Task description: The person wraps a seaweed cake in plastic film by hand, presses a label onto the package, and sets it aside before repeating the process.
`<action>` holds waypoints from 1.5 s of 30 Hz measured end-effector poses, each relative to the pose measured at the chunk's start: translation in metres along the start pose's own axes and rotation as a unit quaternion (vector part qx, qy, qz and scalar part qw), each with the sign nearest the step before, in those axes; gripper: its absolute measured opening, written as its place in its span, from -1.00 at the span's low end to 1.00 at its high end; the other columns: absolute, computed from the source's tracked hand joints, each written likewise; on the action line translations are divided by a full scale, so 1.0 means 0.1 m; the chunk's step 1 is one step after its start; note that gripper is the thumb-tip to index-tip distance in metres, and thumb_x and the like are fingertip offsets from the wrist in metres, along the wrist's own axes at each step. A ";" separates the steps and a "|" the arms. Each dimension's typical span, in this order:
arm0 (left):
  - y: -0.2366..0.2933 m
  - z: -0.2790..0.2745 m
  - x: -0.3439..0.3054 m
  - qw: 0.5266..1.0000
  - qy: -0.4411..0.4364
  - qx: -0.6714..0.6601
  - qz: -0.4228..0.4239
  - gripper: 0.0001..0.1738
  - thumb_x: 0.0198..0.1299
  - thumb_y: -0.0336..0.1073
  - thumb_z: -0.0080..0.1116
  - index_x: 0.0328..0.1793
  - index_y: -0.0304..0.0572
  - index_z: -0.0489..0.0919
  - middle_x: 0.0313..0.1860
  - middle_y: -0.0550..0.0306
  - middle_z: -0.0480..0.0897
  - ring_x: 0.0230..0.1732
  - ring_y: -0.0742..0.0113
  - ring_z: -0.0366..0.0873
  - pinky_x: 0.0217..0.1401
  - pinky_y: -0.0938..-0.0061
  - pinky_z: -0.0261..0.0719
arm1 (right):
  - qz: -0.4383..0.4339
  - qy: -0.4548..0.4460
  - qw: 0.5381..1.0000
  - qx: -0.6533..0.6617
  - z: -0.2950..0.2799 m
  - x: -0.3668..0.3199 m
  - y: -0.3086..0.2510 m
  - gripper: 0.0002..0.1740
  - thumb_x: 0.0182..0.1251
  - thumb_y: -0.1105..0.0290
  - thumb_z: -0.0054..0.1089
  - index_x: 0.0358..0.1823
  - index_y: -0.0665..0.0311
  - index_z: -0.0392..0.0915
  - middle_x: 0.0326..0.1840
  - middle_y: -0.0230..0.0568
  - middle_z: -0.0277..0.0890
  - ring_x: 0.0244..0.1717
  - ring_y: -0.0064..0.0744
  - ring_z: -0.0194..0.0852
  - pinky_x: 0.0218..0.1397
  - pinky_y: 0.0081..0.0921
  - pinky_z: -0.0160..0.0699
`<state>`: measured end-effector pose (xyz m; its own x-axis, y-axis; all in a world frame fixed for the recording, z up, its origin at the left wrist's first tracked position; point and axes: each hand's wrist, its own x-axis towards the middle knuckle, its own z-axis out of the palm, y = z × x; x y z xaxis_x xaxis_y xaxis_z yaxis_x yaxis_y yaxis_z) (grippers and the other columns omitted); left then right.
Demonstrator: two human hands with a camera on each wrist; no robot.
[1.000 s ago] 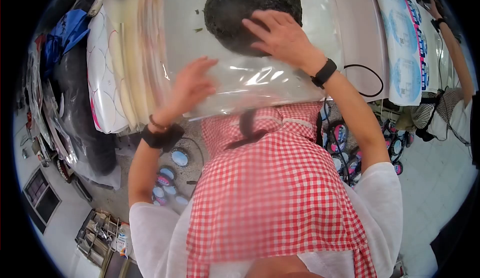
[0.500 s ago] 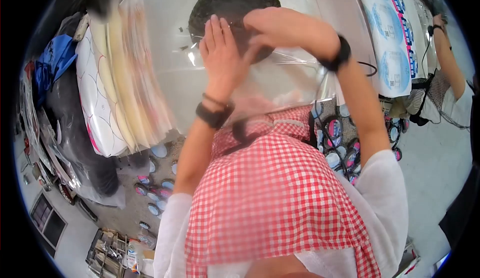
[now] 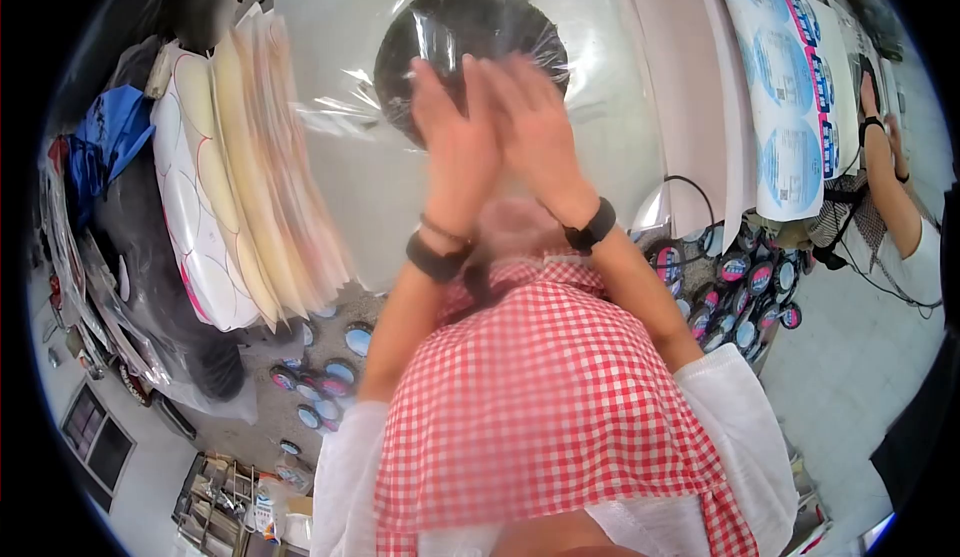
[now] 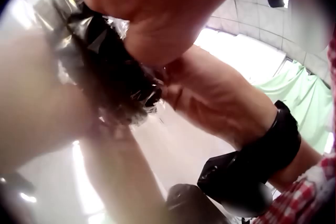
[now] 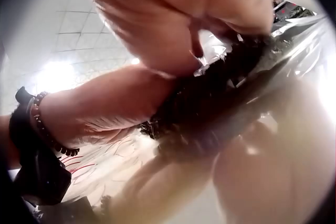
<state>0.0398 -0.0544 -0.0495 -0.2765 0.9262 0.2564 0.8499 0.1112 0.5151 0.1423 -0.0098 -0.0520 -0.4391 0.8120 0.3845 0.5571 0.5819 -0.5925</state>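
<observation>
In the head view a dark, round, rough-textured sheet (image 3: 470,22) lies on the pale work surface (image 3: 350,207), with shiny clear plastic film over it. Both hands reach its near edge side by side: the left hand (image 3: 455,152) and the right hand (image 3: 540,147), fingers extended and blurred, pressing on the film. The left wrist view has the left hand (image 4: 163,14) above and touching the wrapped dark sheet (image 4: 105,50). Seen from the right wrist, the right hand (image 5: 178,19) rests against the dark sheet (image 5: 205,92), beside the left hand (image 5: 105,103).
A layered stack of plastic sheets (image 3: 240,157) lines the left side. At the right hangs printed blue-and-white film (image 3: 790,107), beside a looped black cable (image 3: 712,202). Round labelled items (image 3: 750,292) lie below. Another person's arm (image 3: 885,172) shows at far right.
The right hand has swung from its bent position over the sheet to a place alongside the left hand. Both now lie lower on the round sheet, and the film glints in different places.
</observation>
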 end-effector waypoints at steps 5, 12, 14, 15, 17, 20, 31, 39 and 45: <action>-0.09 0.02 0.04 0.995 0.012 -0.073 0.072 -0.49 0.25 -0.44 0.10 0.34 -0.40 0.42 0.53 -0.45 0.04 0.24 -0.28 0.46 0.27 0.15 0.45 | 0.152 0.023 0.984 0.087 -0.04 0.14 -0.20 -0.47 0.16 0.41 0.27 0.20 0.33 0.42 0.14 0.13 0.43 0.20 0.08 0.39 0.23 -0.08 0.38; -0.09 0.05 0.02 0.995 0.080 -0.059 -0.026 -0.55 0.15 -0.39 0.17 0.22 -0.15 0.56 0.12 -0.19 0.47 0.10 -0.17 0.43 0.22 -0.03 0.30 | 0.175 0.048 0.971 0.154 0.02 0.17 -0.14 -0.65 0.07 0.36 0.35 -0.11 0.31 0.51 -0.12 -0.07 0.42 -0.05 -0.03 0.39 -0.02 -0.20 0.39; -0.14 0.11 0.07 0.976 0.093 -0.182 -0.071 -0.52 0.12 -0.39 0.19 0.23 -0.11 0.56 -0.12 -0.03 0.47 -0.08 -0.06 0.41 0.11 -0.11 0.29 | 0.079 0.023 0.995 0.058 0.04 0.24 -0.03 -0.61 0.02 0.31 0.40 -0.14 0.31 0.50 -0.15 -0.08 0.41 -0.08 -0.04 0.38 -0.06 -0.20 0.39; -0.19 0.08 0.07 0.991 0.069 -0.111 -0.032 -0.51 0.12 -0.39 0.18 0.24 -0.12 0.54 -0.08 -0.04 0.48 -0.05 -0.07 0.41 0.13 -0.11 0.29 | 0.032 0.011 0.999 0.008 0.05 0.27 0.02 -0.59 -0.01 0.29 0.42 -0.16 0.31 0.50 -0.16 -0.09 0.40 -0.09 -0.05 0.37 -0.08 -0.20 0.39; -0.22 -0.16 0.19 0.998 0.022 0.030 0.042 -0.50 0.13 -0.39 0.18 0.27 -0.15 0.52 -0.01 -0.08 0.49 0.01 -0.09 0.42 0.16 -0.10 0.29 | -0.045 0.022 0.995 -0.088 0.02 0.35 0.10 -0.50 -0.10 0.20 0.48 -0.18 0.32 0.50 -0.07 -0.06 0.43 -0.05 -0.03 0.38 -0.05 -0.16 0.39; -0.34 -0.24 0.33 0.986 0.053 0.078 0.141 -0.46 0.06 -0.31 0.25 0.24 -0.13 0.52 0.14 -0.11 0.49 0.11 -0.10 0.44 0.18 0.02 0.34 | -0.089 0.000 0.994 -0.067 0.04 0.43 0.25 -0.40 -0.08 0.07 0.47 -0.12 0.33 0.49 -0.03 -0.10 0.44 -0.04 -0.03 0.38 -0.02 -0.13 0.37; -0.55 -0.35 0.71 0.980 -0.003 0.016 0.198 -0.46 -0.06 -0.29 0.34 0.10 -0.26 0.52 -0.03 -0.04 0.55 0.06 -0.06 0.46 0.14 0.12 0.40 | -0.199 -0.054 0.978 0.020 0.08 0.95 0.47 -0.32 0.00 -0.03 0.45 0.00 0.29 0.43 0.06 0.04 0.43 0.14 0.04 0.36 0.23 -0.17 0.39; -0.50 -0.28 0.83 0.983 0.050 -0.073 0.160 -0.43 -0.11 -0.23 0.38 0.09 -0.20 0.51 0.16 -0.14 0.51 0.17 -0.18 0.42 0.27 0.09 0.34 | -0.112 -0.163 0.979 0.044 0.04 0.84 0.48 -0.48 0.07 -0.03 0.40 -0.04 0.14 0.60 -0.17 -0.34 0.57 -0.07 -0.23 0.44 -0.02 -0.25 0.32; -0.81 -0.20 0.85 0.961 -0.118 -0.174 0.180 -0.47 -0.11 -0.31 0.36 0.05 -0.21 0.49 0.16 -0.14 0.51 0.22 -0.16 0.42 0.38 0.05 0.23 | -0.206 -0.095 0.974 0.027 0.05 1.01 0.43 -0.57 0.03 0.13 0.42 -0.14 0.21 0.57 0.06 -0.21 0.47 0.17 -0.16 0.37 0.28 -0.12 0.36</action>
<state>-0.0613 0.0083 -0.0535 0.1525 0.9423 0.2981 0.6586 -0.3218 0.6802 0.1178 0.0968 -0.0423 -0.7428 0.4838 0.4629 0.2703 0.8491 -0.4539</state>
